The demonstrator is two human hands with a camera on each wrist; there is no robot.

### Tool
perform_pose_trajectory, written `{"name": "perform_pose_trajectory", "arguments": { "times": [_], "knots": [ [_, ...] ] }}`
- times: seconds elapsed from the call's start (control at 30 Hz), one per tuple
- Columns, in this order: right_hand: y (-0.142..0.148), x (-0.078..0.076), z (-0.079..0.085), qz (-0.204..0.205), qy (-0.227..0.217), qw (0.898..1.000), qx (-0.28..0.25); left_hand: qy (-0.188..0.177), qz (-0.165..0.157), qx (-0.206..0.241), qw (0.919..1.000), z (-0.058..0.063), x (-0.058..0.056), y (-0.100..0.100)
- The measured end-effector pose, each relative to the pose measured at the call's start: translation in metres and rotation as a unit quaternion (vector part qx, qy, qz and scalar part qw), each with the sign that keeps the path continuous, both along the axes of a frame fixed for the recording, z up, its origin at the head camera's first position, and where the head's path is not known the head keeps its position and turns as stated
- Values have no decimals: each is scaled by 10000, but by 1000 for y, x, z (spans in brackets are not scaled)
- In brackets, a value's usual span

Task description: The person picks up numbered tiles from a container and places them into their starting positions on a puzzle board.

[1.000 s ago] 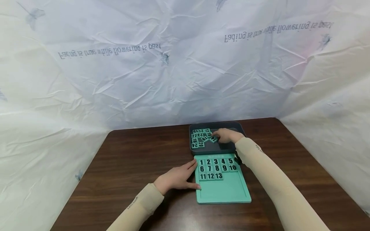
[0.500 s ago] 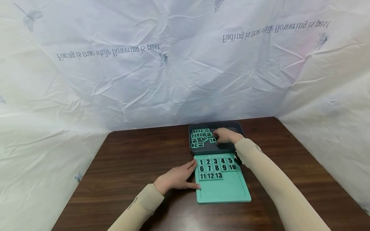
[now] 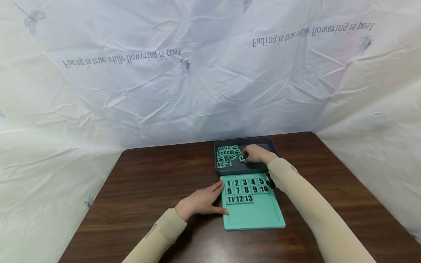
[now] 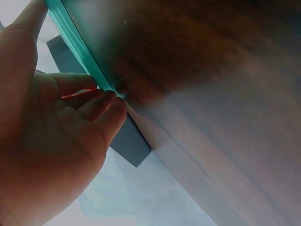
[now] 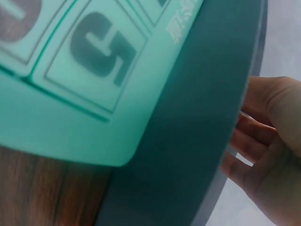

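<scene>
In the head view, a mint-green number puzzle board (image 3: 254,217) lies on the table, with tiles 1 to 13 in ordered rows from its top. My left hand (image 3: 202,201) rests against the board's left side, fingers spread and thumb on the edge; the left wrist view shows its fingertips at the green rim (image 4: 84,52). Beyond the board stands a dark grey tray (image 3: 243,171). My right hand (image 3: 257,153) reaches into it and pinches the number 14 tile (image 3: 242,159) at its right side, which the fingers partly cover. The tray wall hides those fingertips in the right wrist view.
Several loose number tiles (image 3: 227,153) lie in the tray's left part, turned various ways. The tray's near wall (image 5: 188,108) stands close against the board's top edge. A wrinkled white sheet (image 3: 210,91) hangs behind and beside the brown wooden table (image 3: 158,175).
The number 14 tile has turned from slanted to upright under my right fingers, and then shifted slightly right. My left hand has stayed at the board's edge.
</scene>
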State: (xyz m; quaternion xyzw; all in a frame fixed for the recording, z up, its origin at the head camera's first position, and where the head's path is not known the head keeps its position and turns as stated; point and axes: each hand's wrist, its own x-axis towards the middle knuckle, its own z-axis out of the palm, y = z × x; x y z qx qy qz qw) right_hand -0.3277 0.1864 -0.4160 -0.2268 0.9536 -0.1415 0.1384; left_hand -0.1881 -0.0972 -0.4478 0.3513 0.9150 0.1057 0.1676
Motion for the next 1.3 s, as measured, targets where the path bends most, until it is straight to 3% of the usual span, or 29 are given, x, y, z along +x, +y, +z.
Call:
{"name": "perform_pose_trajectory", "arguments": {
  "times": [0.3, 0.57, 0.77, 1.0, 1.3],
  "knots": [
    [17, 20, 34, -67, 294, 9967, -760, 29, 24, -7, 10000, 4, -5, -2],
    [40, 69, 49, 48, 612, 9915, -1150, -104, -2, 2, 9999, 3, 1, -1],
    [54, 107, 46, 260, 570, 9889, -1345, -58, -44, 83, 9999, 1, 3, -2],
    [57, 147, 27, 456, 427, 9897, -1291, -37, -70, 58, 10000, 0, 0, -2],
    [49, 176, 4, 502, 218, 9927, -1078, -38, 1, 62, 10000, 2, 1, -1]
  ]
}}
